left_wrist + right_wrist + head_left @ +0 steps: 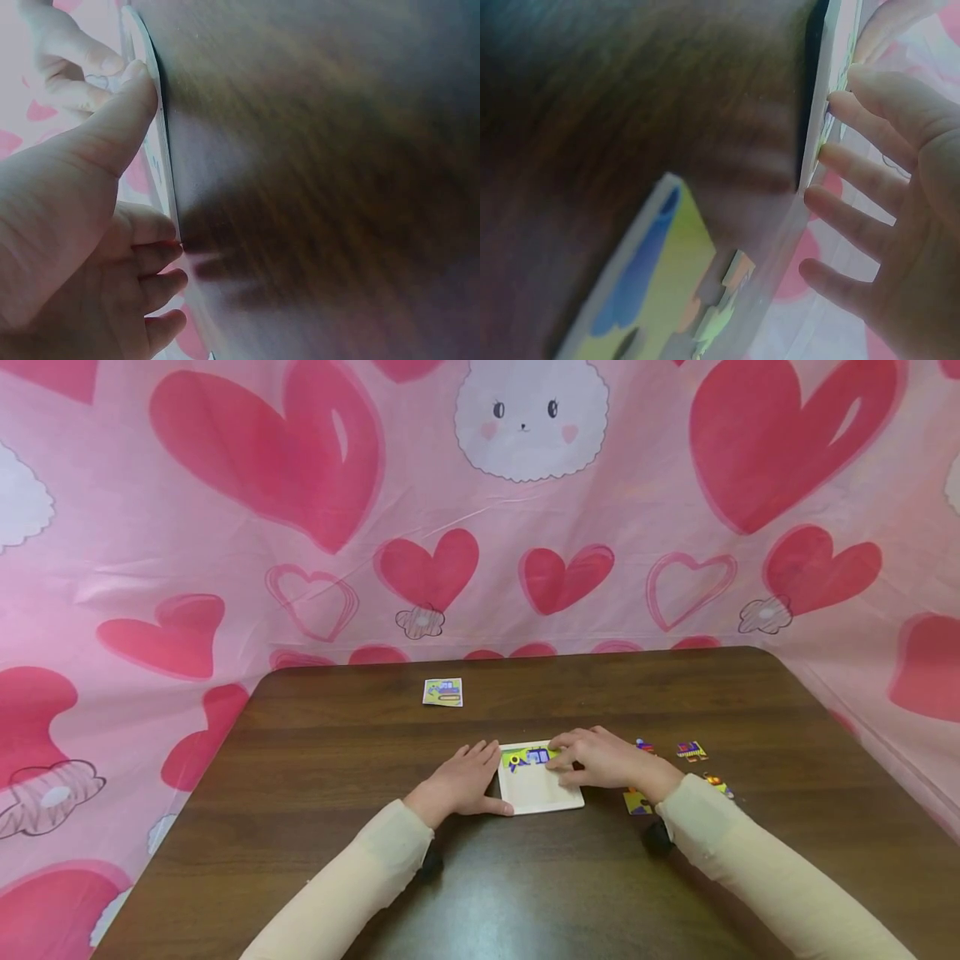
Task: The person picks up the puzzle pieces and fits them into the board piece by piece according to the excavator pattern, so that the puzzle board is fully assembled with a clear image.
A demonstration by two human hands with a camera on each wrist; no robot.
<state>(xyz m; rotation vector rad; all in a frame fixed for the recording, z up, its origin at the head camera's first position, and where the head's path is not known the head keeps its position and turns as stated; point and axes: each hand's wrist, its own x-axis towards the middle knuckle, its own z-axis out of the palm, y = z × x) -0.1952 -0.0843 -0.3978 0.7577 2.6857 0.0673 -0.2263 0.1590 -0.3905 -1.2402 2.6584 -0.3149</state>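
A shallow light-wood puzzle tray (529, 793) lies on the table between the hands. Along its far side are colourful jigsaw pieces (536, 756), printed in green, yellow and blue. My left hand (467, 781) rests along the tray's left edge, its thumb at the near left corner and its fingers stretched toward the far corner. In the left wrist view the thumb (135, 105) lies against the tray's rim. My right hand (596, 758) reaches over the tray's right edge. Its extended fingertips touch the pieces at the far right, partly covering them.
Several loose jigsaw pieces (691, 750) lie to the right, some partly behind the right wrist. A yellow piece (637, 802) lies near that sleeve. A small printed picture card (443, 692) sits toward the back of the brown table (337, 710). A heart-patterned cloth (465, 510) hangs behind.
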